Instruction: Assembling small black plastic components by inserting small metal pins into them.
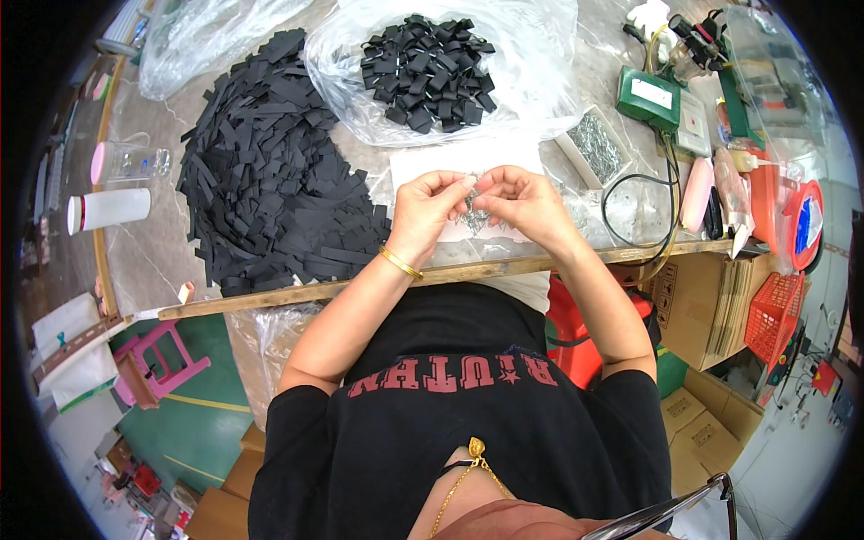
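A: Where are the hands?

B: Near the centre of the view. The left hand [430, 209] and right hand [522, 202] meet fingertip to fingertip above a white sheet [423, 162], pinching something small and metallic between them; it is too small to identify. Just below the fingertips lies a scatter of small metal pieces [474, 220]. Both hands are closed in a pinch grip.

A: And the surroundings?

B: At nine o'clock from the hands, a large heap of black strips [261, 171] on the table [153, 256]. At twelve o'clock, a clear plastic bag [531, 72] holding folded black loops [430, 72]. At two o'clock, a small box of metal parts [594, 144], and farther out a green device [648, 97].
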